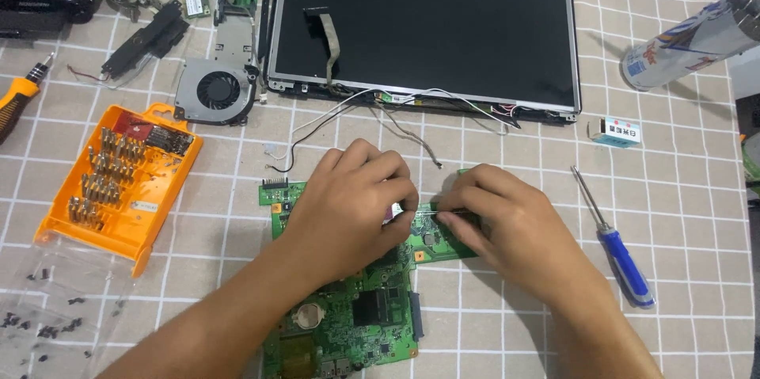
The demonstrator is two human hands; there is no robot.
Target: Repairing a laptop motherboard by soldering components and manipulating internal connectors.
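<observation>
Two hands meet over the green circuit board (348,323), which lies near the front edge of the tabletop (681,213), on a checked cloth. The left hand (348,209) is curled down on the board's upper part, fingertips pinching at something small and pale by its middle; what exactly it pinches is hidden under the fingers. The right hand (499,217) is closed around a thin metal tool (431,209) (tweezers or a fine probe, too slim to tell), its tip pointing at the same spot.

By the look of it, the step in hand is working a small part or connector loose from the board. The next move likely calls for a steady left hand pressing the board flat while the right levers gently, so nothing snaps.

Around them: a bare laptop screen (427,22) at the far edge with loose wires trailing toward the board, a cooling fan (215,91) to its left, an orange bit case (119,177) toward the left edge with small screws scattered in front of it, and a blue-handled screwdriver (617,248) lying untouched to the right. A spray can (681,46) lies at the far right corner.
</observation>
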